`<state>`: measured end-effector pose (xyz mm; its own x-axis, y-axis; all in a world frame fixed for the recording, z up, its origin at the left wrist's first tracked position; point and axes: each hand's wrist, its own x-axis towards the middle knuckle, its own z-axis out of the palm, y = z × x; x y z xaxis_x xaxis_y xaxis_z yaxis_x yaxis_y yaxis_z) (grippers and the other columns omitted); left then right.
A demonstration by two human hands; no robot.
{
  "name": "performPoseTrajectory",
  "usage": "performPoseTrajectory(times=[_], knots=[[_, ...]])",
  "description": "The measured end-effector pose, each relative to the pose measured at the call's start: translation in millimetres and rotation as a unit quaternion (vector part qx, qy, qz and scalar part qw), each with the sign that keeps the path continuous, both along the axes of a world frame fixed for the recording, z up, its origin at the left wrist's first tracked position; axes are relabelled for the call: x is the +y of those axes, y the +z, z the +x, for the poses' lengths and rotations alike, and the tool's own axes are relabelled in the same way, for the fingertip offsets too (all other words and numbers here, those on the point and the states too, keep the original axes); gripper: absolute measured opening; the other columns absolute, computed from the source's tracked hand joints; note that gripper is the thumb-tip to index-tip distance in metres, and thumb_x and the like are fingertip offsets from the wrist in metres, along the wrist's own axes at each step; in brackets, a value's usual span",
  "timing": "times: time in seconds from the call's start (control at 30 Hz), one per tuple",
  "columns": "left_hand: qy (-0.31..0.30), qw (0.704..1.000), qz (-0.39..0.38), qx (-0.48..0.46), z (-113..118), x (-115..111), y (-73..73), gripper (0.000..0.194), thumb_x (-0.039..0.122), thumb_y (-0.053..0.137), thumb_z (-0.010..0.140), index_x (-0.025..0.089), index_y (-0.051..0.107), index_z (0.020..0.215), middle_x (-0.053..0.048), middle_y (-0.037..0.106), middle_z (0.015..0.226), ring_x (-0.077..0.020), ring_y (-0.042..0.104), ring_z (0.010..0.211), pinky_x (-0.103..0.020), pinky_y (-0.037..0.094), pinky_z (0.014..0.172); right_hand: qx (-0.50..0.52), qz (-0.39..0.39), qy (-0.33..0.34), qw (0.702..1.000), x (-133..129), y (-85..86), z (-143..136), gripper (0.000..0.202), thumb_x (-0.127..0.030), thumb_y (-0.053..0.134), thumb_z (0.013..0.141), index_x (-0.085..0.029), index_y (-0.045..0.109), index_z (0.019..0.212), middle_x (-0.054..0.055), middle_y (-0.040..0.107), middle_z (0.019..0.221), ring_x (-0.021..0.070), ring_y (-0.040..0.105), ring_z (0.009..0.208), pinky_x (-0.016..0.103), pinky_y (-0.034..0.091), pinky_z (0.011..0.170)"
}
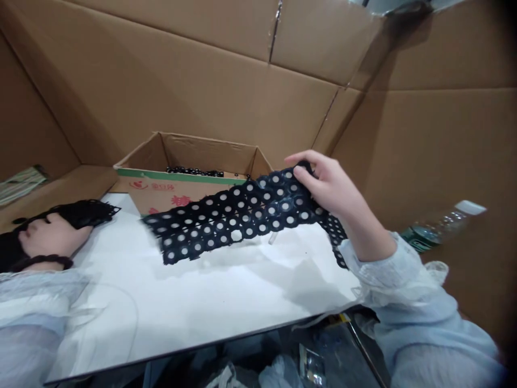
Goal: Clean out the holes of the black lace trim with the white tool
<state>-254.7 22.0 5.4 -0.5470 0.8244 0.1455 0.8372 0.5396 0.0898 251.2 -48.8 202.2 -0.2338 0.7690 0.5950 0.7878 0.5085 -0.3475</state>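
Note:
My right hand (327,183) pinches the upper right end of a black strip with rows of round white holes (238,221), which looks like perforated fabric. The strip slants down to the left over the white tabletop, its far left end blurred. Past my fingers, more of the strip (337,237) hangs behind my right wrist. At the left edge, my left hand (54,237) has its fingers bent over a bundle of black stringy material (86,213). The bundle's left side runs out of view.
Behind the strip stands an open cardboard box (145,194) with similar black dotted pieces (194,171) inside. Tall cardboard walls (202,81) surround the white table (181,318). A plastic bottle (438,226) lies tilted at the right. Pale strips (22,183) are at far left; plastic bags (278,372) below.

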Motion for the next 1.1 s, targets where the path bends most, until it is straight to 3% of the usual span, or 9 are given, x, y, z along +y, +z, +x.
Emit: performPoseTrajectory(times=[0.2,0.33,0.57,0.63,0.73,0.87,0.97,1.03,1.1], knots=[[0.011,0.999,-0.003,0.029,-4.1,2.9,-5.8,0.085,0.062,0.046,0.068,-0.007,0.032,0.116,-0.031,0.041,0.120,-0.0380,0.040,0.112,-0.042,0.030,0.089,-0.027,-0.232,-0.005,0.972,13.9,-91.4,15.0,0.020,-0.021,0.043,0.084,-0.016,0.060,0.092,0.007,0.066,0.095,0.0189,0.060,0.091,0.033,0.045,0.084],[0.011,0.999,-0.004,0.035,-6.1,4.1,-8.6,0.086,0.063,0.044,0.069,-0.007,0.031,0.118,-0.032,0.040,0.121,-0.0370,0.038,0.112,-0.043,0.029,0.089,-0.079,-0.267,-0.015,0.960,10.3,-115.6,31.5,0.019,-0.023,0.043,0.084,-0.015,0.060,0.090,0.009,0.066,0.094,0.0216,0.060,0.089,0.035,0.045,0.082],[0.026,0.998,0.011,0.057,-4.5,5.4,-10.2,0.082,0.060,0.046,0.068,-0.004,0.035,0.117,-0.029,0.045,0.117,-0.0355,0.042,0.109,-0.040,0.032,0.088,-0.143,-0.190,0.033,0.971,22.9,-83.6,11.3,0.018,-0.022,0.043,0.083,-0.018,0.060,0.087,0.007,0.067,0.090,0.0216,0.061,0.085,0.034,0.045,0.078],[0.022,0.998,0.012,0.061,-5.0,4.9,-10.4,0.081,0.060,0.047,0.068,-0.004,0.035,0.117,-0.029,0.045,0.117,-0.0356,0.043,0.108,-0.040,0.032,0.087,-0.138,-0.154,0.015,0.978,28.8,-60.3,4.7,0.018,-0.023,0.045,0.083,-0.017,0.061,0.087,0.008,0.066,0.091,0.0226,0.060,0.086,0.036,0.045,0.078],[0.023,0.998,0.015,0.062,-4.7,5.0,-10.4,0.080,0.058,0.048,0.068,-0.004,0.035,0.117,-0.029,0.045,0.116,-0.0359,0.043,0.107,-0.040,0.032,0.087,-0.134,-0.008,-0.061,0.989,29.0,-11.1,2.6,0.017,-0.027,0.051,0.080,-0.016,0.062,0.087,0.008,0.066,0.087,0.0205,0.060,0.080,0.033,0.045,0.072],[0.023,0.999,0.020,0.043,-2.5,6.9,-9.6,0.078,0.053,0.053,0.068,-0.005,0.035,0.117,-0.031,0.045,0.116,-0.0374,0.043,0.108,-0.042,0.031,0.087,-0.133,0.151,-0.144,0.969,15.0,39.0,-4.4,0.025,-0.032,0.052,0.081,-0.016,0.059,0.099,0.008,0.063,0.079,0.0177,0.059,0.069,0.034,0.044,0.070],[0.006,1.000,0.024,0.011,-5.5,9.1,-8.3,0.079,0.050,0.055,0.067,-0.008,0.034,0.117,-0.035,0.041,0.118,-0.0410,0.039,0.111,-0.047,0.029,0.089,-0.171,0.119,-0.115,0.971,7.7,36.8,-28.4,0.034,-0.030,0.049,0.084,-0.014,0.050,0.113,0.009,0.063,0.079,0.0214,0.060,0.075,0.038,0.045,0.073],[-0.010,1.000,0.017,-0.007,-12.2,10.2,-7.6,0.083,0.051,0.057,0.066,-0.008,0.033,0.118,-0.036,0.038,0.121,-0.0425,0.036,0.114,-0.050,0.027,0.090,-0.172,0.015,-0.007,0.985,5.9,23.0,-49.6,0.040,-0.033,0.050,0.084,-0.015,0.044,0.119,0.007,0.065,0.081,0.0206,0.061,0.073,0.037,0.047,0.070],[-0.059,0.996,0.041,-0.044,-21.4,10.1,-7.6,0.089,0.054,0.061,0.061,-0.006,0.033,0.119,-0.036,0.038,0.122,-0.0449,0.032,0.115,-0.057,0.024,0.090,-0.183,-0.103,0.130,0.969,4.5,10.1,-66.8,0.047,-0.038,0.047,0.085,-0.019,0.037,0.126,0.007,0.066,0.095,0.0191,0.062,0.077,0.034,0.049,0.071]])
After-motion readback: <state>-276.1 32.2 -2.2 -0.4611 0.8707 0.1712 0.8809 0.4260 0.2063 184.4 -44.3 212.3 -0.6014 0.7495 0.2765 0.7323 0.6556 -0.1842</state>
